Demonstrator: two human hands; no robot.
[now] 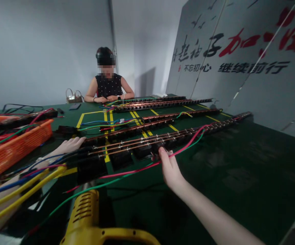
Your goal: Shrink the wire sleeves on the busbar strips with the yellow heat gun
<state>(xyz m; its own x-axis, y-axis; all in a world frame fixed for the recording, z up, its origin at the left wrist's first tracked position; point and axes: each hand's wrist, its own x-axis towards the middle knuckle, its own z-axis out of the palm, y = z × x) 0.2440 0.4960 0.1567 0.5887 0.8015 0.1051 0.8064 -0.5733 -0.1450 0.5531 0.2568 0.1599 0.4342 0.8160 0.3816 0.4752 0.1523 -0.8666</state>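
A long black strip of socket modules with copper bars lies across the green table in front of me. My right hand reaches to its near edge, fingers pinched where a red wire and a green wire pass. My left hand rests flat, fingers stretched, against the strip's left end, beside a bundle of blue, yellow and red cables. A yellow power tool lies just below me.
An orange basket holding wires stands at the left. Several more strips lie farther back. A person sits at the far side, hands on wires. A lettered grey board leans along the right.
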